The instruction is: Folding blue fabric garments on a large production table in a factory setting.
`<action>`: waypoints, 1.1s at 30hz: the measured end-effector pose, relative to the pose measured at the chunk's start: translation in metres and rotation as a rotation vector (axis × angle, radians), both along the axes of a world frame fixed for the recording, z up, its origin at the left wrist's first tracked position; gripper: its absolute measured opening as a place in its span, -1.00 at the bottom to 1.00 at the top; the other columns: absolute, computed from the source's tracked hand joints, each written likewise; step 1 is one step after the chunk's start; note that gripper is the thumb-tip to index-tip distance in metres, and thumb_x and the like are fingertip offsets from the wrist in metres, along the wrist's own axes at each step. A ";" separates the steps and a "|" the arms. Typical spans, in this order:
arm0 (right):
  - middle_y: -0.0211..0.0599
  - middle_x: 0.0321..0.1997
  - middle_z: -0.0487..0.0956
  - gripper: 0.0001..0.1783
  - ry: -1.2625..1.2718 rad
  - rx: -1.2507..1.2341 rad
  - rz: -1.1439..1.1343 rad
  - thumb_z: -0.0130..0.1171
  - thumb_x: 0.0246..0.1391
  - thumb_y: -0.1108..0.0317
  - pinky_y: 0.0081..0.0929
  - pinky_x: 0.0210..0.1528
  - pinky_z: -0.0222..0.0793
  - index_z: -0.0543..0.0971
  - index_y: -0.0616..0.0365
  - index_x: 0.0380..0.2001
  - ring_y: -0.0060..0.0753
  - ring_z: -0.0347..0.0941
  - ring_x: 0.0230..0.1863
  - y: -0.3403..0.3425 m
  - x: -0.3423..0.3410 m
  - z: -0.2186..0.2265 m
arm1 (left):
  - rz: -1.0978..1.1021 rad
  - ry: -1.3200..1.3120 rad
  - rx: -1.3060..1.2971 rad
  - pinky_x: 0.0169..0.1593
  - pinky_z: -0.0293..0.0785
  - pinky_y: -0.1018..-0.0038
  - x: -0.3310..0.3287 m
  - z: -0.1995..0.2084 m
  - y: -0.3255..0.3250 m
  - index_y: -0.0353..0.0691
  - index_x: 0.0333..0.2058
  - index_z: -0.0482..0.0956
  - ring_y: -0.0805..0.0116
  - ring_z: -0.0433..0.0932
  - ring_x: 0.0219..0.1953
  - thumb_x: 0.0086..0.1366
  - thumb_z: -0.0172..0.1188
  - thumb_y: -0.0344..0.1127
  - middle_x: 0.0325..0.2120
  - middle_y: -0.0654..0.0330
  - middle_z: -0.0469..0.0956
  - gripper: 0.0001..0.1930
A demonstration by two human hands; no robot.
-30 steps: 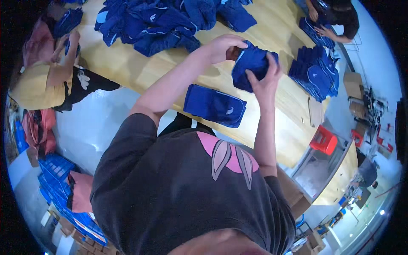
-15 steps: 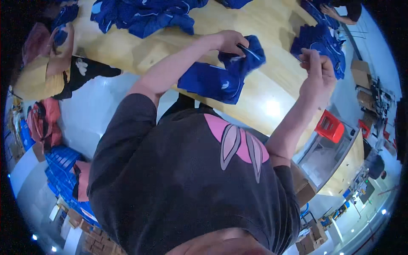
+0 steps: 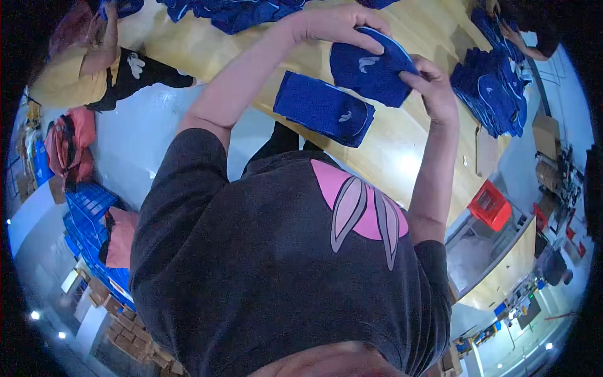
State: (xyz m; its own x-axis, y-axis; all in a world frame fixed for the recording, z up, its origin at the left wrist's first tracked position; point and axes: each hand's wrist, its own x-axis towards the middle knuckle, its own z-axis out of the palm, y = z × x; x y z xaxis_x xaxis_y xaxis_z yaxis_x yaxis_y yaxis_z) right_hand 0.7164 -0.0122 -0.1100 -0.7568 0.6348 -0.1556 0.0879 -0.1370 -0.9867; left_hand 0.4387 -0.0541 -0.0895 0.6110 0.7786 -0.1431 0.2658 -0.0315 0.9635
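A blue cloth piece (image 3: 372, 76) with a small pale curved mark and a light-blue trimmed edge is held up over the table. My left hand (image 3: 344, 26) pinches its upper left edge between thumb and fingers. At its right edge, my right hand (image 3: 433, 88) grips it the same way, thumb in front. Just below lies a neat stack of similar blue cloth pieces (image 3: 314, 103), flat on the table near its front edge, the same pale mark showing on top.
The wooden table (image 3: 402, 141) carries a loose blue pile (image 3: 242, 14) at the back left and another blue cloth pile (image 3: 491, 94) at right. One person (image 3: 75, 75) works at the left, another (image 3: 524, 38) at the far right. A red plastic stool (image 3: 490, 206) stands beyond the right edge.
My right hand has moved left from beside the right pile and now grips the cloth too. The bunched cloth in my left hand has been raised and spread flat, apart from the stack.
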 end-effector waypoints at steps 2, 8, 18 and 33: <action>-0.20 -0.10 0.60 -0.85 0.061 -0.014 0.008 0.32 -0.06 0.45 -0.59 -0.15 0.33 0.51 0.19 -0.49 -0.38 0.44 -0.27 -0.006 -0.004 0.025 | 0.208 0.059 0.096 -0.29 0.47 0.63 -0.001 0.003 -0.030 -0.15 -0.22 0.69 0.52 0.51 -0.44 0.11 0.38 -0.24 -0.45 0.27 0.63 -0.74; -0.19 -0.30 0.62 -0.87 0.373 -0.207 -0.042 0.18 -0.05 0.58 -0.68 -0.36 0.27 0.45 0.13 -0.53 -0.54 0.34 -0.49 -0.026 -0.002 0.056 | 0.088 0.680 0.144 -0.18 0.47 0.47 -0.007 -0.011 -0.066 -0.24 -0.25 0.68 0.29 0.55 -0.41 -0.05 0.49 -0.20 -0.34 0.25 0.67 -0.62; -0.29 -0.45 0.54 -0.89 0.162 -0.454 -0.163 0.21 0.04 0.45 -0.65 -0.39 0.33 0.46 0.12 -0.41 -0.53 0.39 -0.49 -0.073 0.020 -0.043 | 0.248 0.479 -0.221 -0.02 0.40 0.49 -0.072 -0.015 -0.149 -0.30 -0.17 0.57 0.40 0.47 -0.19 0.01 0.30 -0.47 -0.19 0.21 0.58 -0.66; -0.07 0.32 0.27 -0.46 -0.562 1.098 -0.071 0.10 0.17 0.15 0.23 0.29 0.02 0.41 -0.03 0.22 0.11 0.13 0.36 -0.138 -0.052 -0.079 | 1.175 0.306 -0.128 -0.06 0.48 0.33 0.014 -0.191 -0.195 -0.34 0.01 0.47 -0.01 0.55 -0.16 0.21 0.22 -0.15 -0.13 -0.05 0.55 -0.53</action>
